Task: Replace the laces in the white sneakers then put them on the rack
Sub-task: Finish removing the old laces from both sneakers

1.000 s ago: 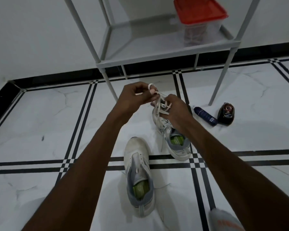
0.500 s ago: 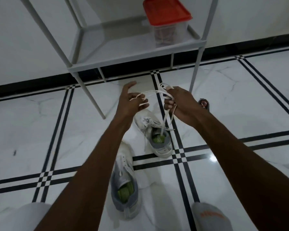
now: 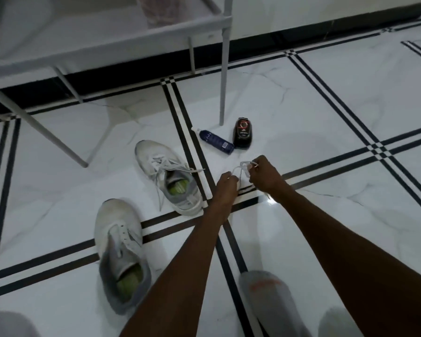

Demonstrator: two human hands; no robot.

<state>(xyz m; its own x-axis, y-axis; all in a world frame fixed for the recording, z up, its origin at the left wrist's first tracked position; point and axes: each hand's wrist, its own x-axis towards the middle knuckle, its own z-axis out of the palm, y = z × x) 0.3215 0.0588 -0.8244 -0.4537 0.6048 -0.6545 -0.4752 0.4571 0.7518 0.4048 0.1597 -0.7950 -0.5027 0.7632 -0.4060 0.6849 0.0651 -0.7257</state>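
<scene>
Two white sneakers lie on the tiled floor. The far sneaker (image 3: 169, 175) still has a loose lace trailing from it; the near sneaker (image 3: 120, 251) lies closer to me on the left. To the right of the far sneaker, low over the floor, both hands hold a bunched white lace (image 3: 243, 167). My left hand (image 3: 226, 184) pinches one part of it and my right hand (image 3: 265, 175) grips the other. The grey rack (image 3: 122, 42) stands at the upper left.
A dark blue bottle (image 3: 216, 142) lies on the floor beside a black and red container (image 3: 243, 133), just beyond my hands and next to a rack leg (image 3: 223, 76). My socked foot (image 3: 270, 295) is at the bottom. A black skirting runs along the wall.
My hands have moved with the lace away from the far sneaker, to the right and down toward the floor. The view has swung right and down.
</scene>
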